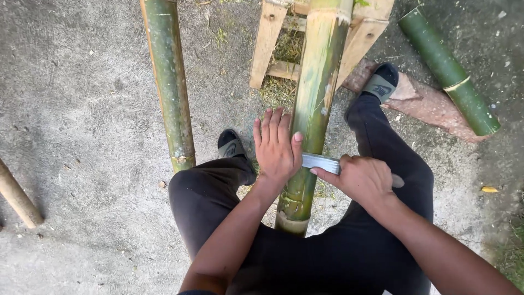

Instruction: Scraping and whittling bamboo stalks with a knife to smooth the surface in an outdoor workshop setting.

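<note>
On concrete: three bamboo poles [314,104], one blade [321,162].

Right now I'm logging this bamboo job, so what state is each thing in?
Bamboo pole: slanted between the legs, top on the wooden stand.
Blade: laid flat against the pole.
Left hand: open, pressed on the pole.
Right hand: closed on the blade.
Second pole: apart, untouched.
Short green piece: lying on the ground.

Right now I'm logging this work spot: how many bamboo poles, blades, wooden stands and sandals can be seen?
Bamboo poles: 4 (worked pole, left pole, short green piece, tan end)
Metal blade: 1
Wooden stand: 1
Sandals: 2 ()
Total: 8
</note>
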